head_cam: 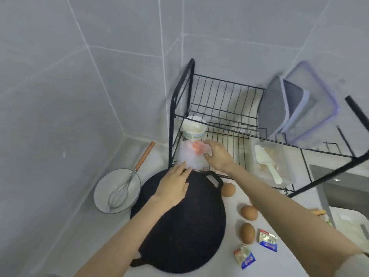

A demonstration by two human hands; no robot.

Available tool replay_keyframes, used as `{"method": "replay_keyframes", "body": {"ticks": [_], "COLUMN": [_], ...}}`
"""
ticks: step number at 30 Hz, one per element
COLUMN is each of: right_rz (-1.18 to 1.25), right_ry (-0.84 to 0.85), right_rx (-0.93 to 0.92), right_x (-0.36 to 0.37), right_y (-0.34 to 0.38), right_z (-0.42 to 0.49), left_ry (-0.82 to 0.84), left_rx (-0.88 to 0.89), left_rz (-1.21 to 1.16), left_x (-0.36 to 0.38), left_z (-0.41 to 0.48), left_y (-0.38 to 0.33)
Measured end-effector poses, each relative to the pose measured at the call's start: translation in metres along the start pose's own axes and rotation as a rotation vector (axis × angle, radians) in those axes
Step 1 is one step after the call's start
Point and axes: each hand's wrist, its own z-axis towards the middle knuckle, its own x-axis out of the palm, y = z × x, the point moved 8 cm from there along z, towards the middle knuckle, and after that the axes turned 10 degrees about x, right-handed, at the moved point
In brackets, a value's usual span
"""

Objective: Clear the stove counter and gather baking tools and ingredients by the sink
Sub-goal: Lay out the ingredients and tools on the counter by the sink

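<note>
- Most of the gathering looks done, to my eye: baking things already lie on the worktop (289,260) around the dish rack (219,116). What seems to be the sink is just right of the rack. The stove counter is out of sight, so I cannot tell how clear it is.
- Both hands are at a translucent bag (187,158) with something orange inside, at the rack's front left corner.
- The right hand (217,156) pinches the bag near its top. The left hand (175,184) lies open, its straight fingers touching the bag's lower edge.
- Probably left to do: settling this bag among the rest.
- In front of the rack I count three eggs (249,212), two foil sachets (268,240) and one round black pan (179,226).
- Left of the rack there is one bowl (103,194), with one whisk (127,178) leaning in it.
- Inside the rack are one pale tub (194,128) at the back left and one clear box (283,156) holding a white scoop (267,164) on the right.
- On the rack's upper tier are stacked lidded containers (295,108); their number is unclear.
</note>
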Motion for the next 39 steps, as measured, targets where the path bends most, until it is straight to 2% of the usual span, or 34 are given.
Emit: {"method": "replay_keyframes", "body": {"ticks": [6, 13, 19, 27, 32, 35, 39], "right_rz": [-0.101, -0.066, -0.237, -0.033, 0.089, 0.143, 0.235], "right_ry": [0.083, -0.029, -0.102, -0.233, -0.27, -0.218, -0.011], "right_rx": [0.234, 0.233, 0.119, 0.013, 0.023, 0.047, 0.046], "right_x": [0.028, 0.018, 0.004, -0.043, -0.074, -0.083, -0.079], "right_y": [-0.009, -0.003, 0.01, 0.019, 0.003, -0.018, -0.046], "right_z": [0.047, 0.055, 0.036, -0.02, -0.068, -0.098, -0.148], "left_ry": [-0.004, -0.007, 0.008, -0.31, -0.39, -0.386, -0.278], "left_rx": [0.001, 0.036, 0.051, 0.078, 0.08, 0.099, 0.033], "left_rz": [0.048, -0.002, -0.066, -0.285, -0.361, -0.416, -0.602], "left_x": [0.012, 0.016, 0.013, -0.04, -0.055, -0.051, -0.024], "left_z": [0.01, 0.007, 0.004, -0.01, -0.017, -0.021, -0.028], "left_y": [0.011, 0.016, 0.013, -0.004, -0.026, -0.043, -0.07]}}
